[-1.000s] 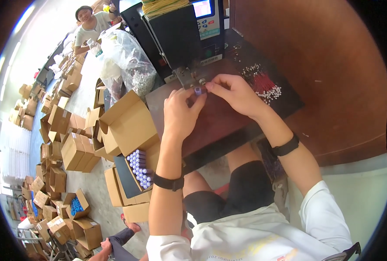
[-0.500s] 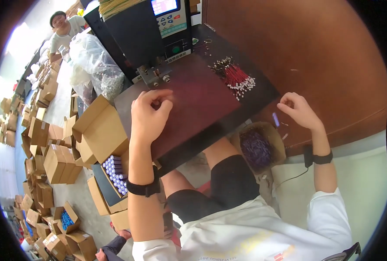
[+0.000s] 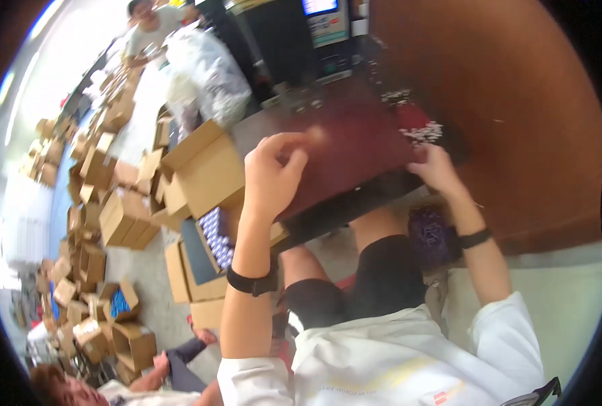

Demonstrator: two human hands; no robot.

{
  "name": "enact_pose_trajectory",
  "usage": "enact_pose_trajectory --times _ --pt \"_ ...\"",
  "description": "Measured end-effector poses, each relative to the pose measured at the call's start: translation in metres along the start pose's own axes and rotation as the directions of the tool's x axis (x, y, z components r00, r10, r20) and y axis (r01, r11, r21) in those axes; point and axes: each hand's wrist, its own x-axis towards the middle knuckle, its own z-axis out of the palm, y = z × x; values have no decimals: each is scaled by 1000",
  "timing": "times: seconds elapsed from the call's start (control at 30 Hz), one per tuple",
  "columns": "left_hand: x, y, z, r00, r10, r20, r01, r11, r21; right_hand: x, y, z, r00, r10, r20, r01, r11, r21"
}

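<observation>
My left hand (image 3: 274, 177) is over the dark red tabletop (image 3: 352, 145), in front of the machine's small metal parts. Its fingers are half curled, with the thumb apart from them, and I see nothing between them. My right hand (image 3: 438, 170) is at the right front edge of the table, fingertips by a bunch of red wires (image 3: 413, 116) with white connectors (image 3: 424, 132). Motion smears its fingers, so any hold is unclear. Below the right wrist stands a box of purple cylinders (image 3: 431, 233), partly covered by the forearm.
A black machine (image 3: 274, 47) with a lit screen stands at the back of the table. Left of it are a clear plastic bag (image 3: 213, 74) and an open carton (image 3: 203, 162) by rows of purple cylinders (image 3: 214, 233). One person (image 3: 153, 30) is far left, another (image 3: 67, 386) lower left.
My right hand has moved left to the table edge by the wires. A purple cylinder seen in the air below it is out of sight. The whole view has shifted.
</observation>
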Motion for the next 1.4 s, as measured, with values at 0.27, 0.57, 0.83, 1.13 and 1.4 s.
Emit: enact_pose_trajectory --times 0.27,0.57,0.83,1.13,1.4 --pt "-65 -60 -118 971 -209 -116 240 843 482 -5 4 -56 954 31 300 5 993 -116" --pt "-95 -90 -92 964 -176 -200 262 488 833 3 -6 -67 904 -78 420 277 855 -438" --pt "-91 -92 -89 976 -131 -174 216 464 859 14 -17 -92 900 -49 433 219 910 -353" --pt "-76 -58 -90 909 -323 -263 392 878 276 14 -33 -120 951 -85 296 121 987 -105" --pt "-19 1 -24 967 -68 -246 61 997 -36 16 -74 -116 951 -277 139 202 895 398"
